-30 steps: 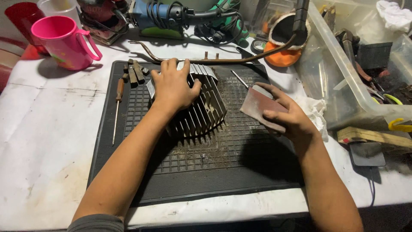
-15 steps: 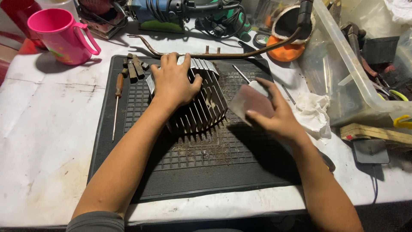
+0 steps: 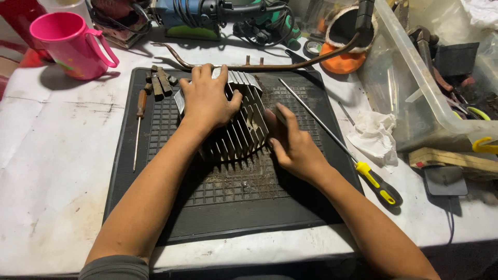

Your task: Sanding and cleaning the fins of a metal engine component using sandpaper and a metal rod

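A workshop: power tools [image 3: 207, 15], screwdrivers [image 3: 371, 179] and grimy rubber mat [image 3: 233, 207] on the bench

Dull finned metal block [image 3: 239, 127], ribbed rubber mat [image 3: 228, 207]
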